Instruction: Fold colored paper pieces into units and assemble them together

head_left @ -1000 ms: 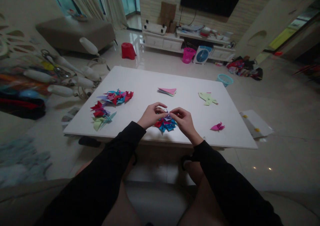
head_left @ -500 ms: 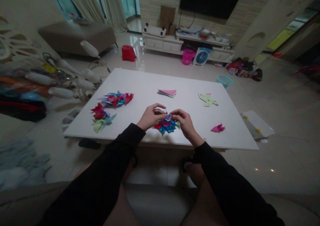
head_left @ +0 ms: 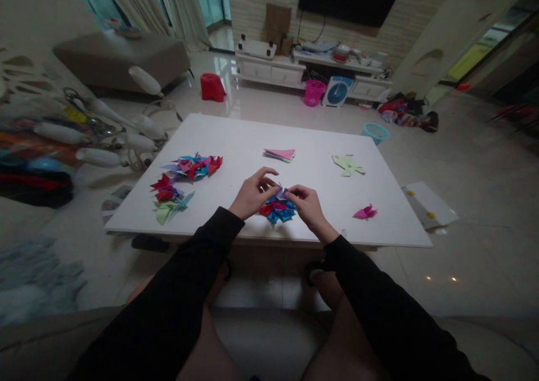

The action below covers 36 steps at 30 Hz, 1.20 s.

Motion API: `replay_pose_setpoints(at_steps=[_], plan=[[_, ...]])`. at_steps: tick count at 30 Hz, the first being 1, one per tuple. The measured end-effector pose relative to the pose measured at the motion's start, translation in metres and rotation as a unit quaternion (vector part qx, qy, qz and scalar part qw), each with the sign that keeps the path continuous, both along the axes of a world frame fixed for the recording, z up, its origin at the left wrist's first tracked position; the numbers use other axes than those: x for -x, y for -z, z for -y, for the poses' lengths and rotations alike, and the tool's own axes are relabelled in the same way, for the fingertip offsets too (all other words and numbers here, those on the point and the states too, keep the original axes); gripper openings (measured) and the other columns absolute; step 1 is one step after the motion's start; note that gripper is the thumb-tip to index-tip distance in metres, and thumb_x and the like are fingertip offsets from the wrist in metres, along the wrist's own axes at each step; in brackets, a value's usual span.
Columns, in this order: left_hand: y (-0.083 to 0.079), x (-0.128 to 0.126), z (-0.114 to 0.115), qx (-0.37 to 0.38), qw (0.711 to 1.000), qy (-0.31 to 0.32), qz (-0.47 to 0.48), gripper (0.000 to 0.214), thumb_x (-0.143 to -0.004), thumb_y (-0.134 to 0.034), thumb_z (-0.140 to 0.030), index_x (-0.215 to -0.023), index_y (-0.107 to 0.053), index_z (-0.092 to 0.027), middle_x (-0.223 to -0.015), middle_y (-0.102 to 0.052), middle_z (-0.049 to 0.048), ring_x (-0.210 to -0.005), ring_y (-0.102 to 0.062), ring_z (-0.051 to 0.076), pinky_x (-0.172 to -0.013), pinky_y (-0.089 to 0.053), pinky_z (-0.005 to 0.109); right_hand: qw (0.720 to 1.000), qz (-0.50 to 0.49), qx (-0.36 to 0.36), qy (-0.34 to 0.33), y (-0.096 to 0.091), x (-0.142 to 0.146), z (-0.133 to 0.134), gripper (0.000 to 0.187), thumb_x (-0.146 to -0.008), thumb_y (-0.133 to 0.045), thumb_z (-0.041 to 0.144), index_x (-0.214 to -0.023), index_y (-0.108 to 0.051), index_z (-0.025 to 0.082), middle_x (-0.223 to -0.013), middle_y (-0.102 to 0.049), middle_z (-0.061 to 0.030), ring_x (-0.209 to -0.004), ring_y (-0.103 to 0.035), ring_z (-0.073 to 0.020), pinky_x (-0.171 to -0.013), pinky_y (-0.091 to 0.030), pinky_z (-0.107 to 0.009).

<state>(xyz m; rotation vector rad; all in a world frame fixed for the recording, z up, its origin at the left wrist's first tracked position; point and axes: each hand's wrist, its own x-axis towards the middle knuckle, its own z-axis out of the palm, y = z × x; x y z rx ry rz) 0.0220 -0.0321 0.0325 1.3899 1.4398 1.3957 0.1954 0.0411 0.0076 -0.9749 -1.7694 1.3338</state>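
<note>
Head view | left hand (head_left: 252, 193) and right hand (head_left: 306, 204) both pinch small purple folded paper piece (head_left: 280, 192) | piece between them, equally near | just above blue-and-red folded-paper pile (head_left: 278, 212)

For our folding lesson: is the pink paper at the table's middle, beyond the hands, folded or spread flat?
Folded: the pink paper forms a triangle with layered edges showing beneath, not an open sheet.

A red, blue and purple paper pile (head_left: 277, 209) on a white table (head_left: 252, 139).
</note>
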Motion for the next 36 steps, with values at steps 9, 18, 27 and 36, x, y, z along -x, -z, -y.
replay_pose_setpoints(at_steps=[9, 18, 27, 36], plan=[[0.0, 0.002, 0.0, 0.005, 0.997, 0.001, -0.081, 0.021, -0.087, -0.069, -0.032, -0.099, -0.078, -0.017, -0.089, -0.077, 0.0061, -0.072, -0.063, 0.015, -0.066, -0.046, 0.026, 1.0, -0.027, 0.003, 0.01, -0.002, 0.002, 0.004, 0.022, -0.073, -0.073, 0.041, -0.073, -0.071, 0.02, -0.069, -0.068, -0.0004, -0.066, -0.057, -0.0158, -0.065, -0.045, -0.03], [0.009, 0.01, -0.006, 0.023, 0.998, -0.04, -0.044, 0.033, -0.084, -0.072, -0.033, -0.111, -0.072, -0.015, -0.088, -0.074, 0.0068, -0.07, -0.064, 0.014, -0.066, -0.048, 0.026, 1.0, -0.011, -0.019, 0.016, -0.001, -0.004, -0.002, 0.02, -0.075, -0.072, 0.04, -0.074, -0.069, 0.02, -0.068, -0.066, -0.0003, -0.066, -0.056, -0.0158, -0.065, -0.045, -0.03], [0.009, 0.011, -0.009, 0.049, 0.997, -0.043, -0.037, 0.024, -0.083, -0.069, -0.031, -0.102, -0.072, -0.016, -0.082, -0.071, 0.0054, -0.067, -0.062, 0.015, -0.064, -0.047, 0.027, 0.988, 0.069, -0.125, 0.064, 0.003, -0.035, -0.031, 0.017, -0.081, -0.065, 0.036, -0.076, -0.066, 0.02, -0.072, -0.068, -0.0005, -0.069, -0.06, -0.016, -0.071, -0.046, -0.03], [0.01, 0.007, -0.007, 0.076, 0.995, -0.026, -0.056, 0.026, -0.089, -0.06, -0.034, -0.104, -0.07, -0.016, -0.084, -0.071, 0.0058, -0.069, -0.063, 0.016, -0.065, -0.047, 0.028, 0.875, 0.4, -0.145, 0.233, 0.039, -0.176, -0.113, 0.021, -0.081, -0.064, 0.034, -0.084, -0.077, 0.018, -0.084, -0.075, -0.0085, -0.076, -0.06, -0.0204, -0.071, -0.041, -0.032]])
